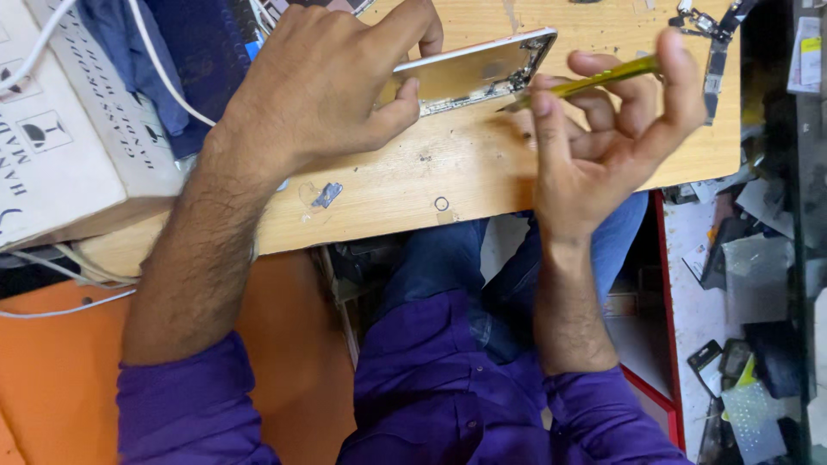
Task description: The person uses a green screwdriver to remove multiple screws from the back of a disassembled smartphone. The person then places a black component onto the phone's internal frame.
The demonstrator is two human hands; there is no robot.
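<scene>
My left hand (332,77) grips an opened phone housing (474,69), silver-edged, holding it tilted on a wooden board (482,172). My right hand (603,120) holds a thin yellow-green tool (594,82) between thumb and fingers. The tool's tip touches the lower right corner of the housing. Both arms wear purple sleeves.
A small metal bracket (327,195) and a tiny ring (441,204) lie on the board near its front edge. A white cardboard box (60,146) with cables stands at the left, and dark blue cloth (181,60) lies behind it. Phone parts (715,34) sit at the board's far right. More parts clutter the floor at right (749,284).
</scene>
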